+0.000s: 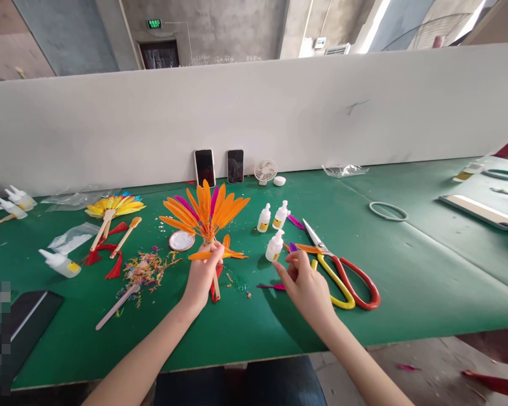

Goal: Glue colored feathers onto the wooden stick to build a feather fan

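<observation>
My left hand [203, 270] is closed round the handle of a feather fan [205, 211], upright, with orange feathers and a few magenta ones spread at its top. A red tassel hangs by the handle's lower end. Loose orange feathers [237, 255] show beside this hand. My right hand [307, 287] is over the table, fingers loosely curled and thumb apart; the fingertips are partly hidden. Close by are a purple feather tip [293, 247], a white glue bottle [274, 248] and large scissors [338, 276] with red and yellow handles. Whether the fingers touch the purple feather I cannot tell.
Two more glue bottles [264, 219] stand behind. At left lie a yellow feather fan [112, 207], a heap of coloured scraps [146, 270], a flat stick [116, 309] and another glue bottle [61, 264]. Two phones [236, 166] and a small fan [265, 171] lean against the white partition [152, 129].
</observation>
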`<state>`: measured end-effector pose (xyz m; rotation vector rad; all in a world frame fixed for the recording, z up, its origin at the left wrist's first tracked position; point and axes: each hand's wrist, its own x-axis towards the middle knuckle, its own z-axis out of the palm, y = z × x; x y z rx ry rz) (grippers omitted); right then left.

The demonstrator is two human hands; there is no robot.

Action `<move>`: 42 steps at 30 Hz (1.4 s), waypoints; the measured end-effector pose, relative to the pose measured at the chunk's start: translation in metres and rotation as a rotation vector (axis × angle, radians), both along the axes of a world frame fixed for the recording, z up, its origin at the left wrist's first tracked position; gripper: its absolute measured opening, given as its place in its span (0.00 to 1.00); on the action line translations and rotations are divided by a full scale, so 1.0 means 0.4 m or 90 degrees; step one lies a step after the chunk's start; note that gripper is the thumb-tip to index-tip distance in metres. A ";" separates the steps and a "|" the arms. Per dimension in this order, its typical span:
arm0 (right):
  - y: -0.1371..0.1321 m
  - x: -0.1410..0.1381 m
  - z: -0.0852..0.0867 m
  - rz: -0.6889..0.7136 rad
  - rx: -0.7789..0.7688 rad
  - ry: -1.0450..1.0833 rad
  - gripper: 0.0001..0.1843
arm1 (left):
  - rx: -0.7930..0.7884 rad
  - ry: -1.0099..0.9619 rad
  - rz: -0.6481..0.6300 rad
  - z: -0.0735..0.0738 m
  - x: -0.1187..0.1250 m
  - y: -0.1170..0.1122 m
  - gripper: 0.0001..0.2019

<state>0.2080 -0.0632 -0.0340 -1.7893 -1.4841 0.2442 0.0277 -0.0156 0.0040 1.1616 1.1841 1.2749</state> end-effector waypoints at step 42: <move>0.149 -0.156 0.075 0.405 -0.246 0.908 0.19 | -0.140 -0.082 -0.107 0.025 -0.008 -0.069 0.17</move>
